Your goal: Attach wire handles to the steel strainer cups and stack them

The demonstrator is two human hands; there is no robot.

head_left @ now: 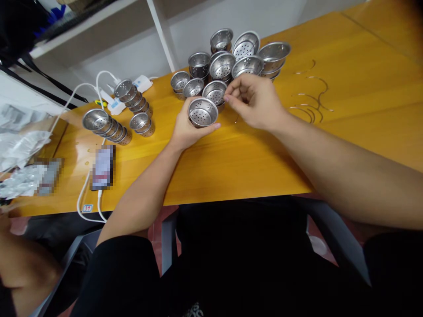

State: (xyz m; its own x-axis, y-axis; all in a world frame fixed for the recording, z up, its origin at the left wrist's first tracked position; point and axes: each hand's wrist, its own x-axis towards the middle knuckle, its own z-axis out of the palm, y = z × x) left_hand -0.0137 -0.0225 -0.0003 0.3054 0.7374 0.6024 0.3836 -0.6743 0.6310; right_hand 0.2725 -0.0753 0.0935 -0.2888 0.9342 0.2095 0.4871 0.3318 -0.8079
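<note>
My left hand is wrapped around a small perforated metal cup, its open top facing up. Close to the cup's right side, my right hand is closed in a pinch at thumb and forefinger. What sits in that pinch is too small to make out. A thin wire end shows just beneath the right hand; I cannot tell if the fingers hold it. Right behind both hands stands a group of similar perforated cups, some stacked. The right hand partly hides the nearest of them.
Several thin curved wires lie at right on the wooden table. Leaning cup stacks stand at left, near a power strip. A phone with a white cable lies in front. Another person's arm is at lower left.
</note>
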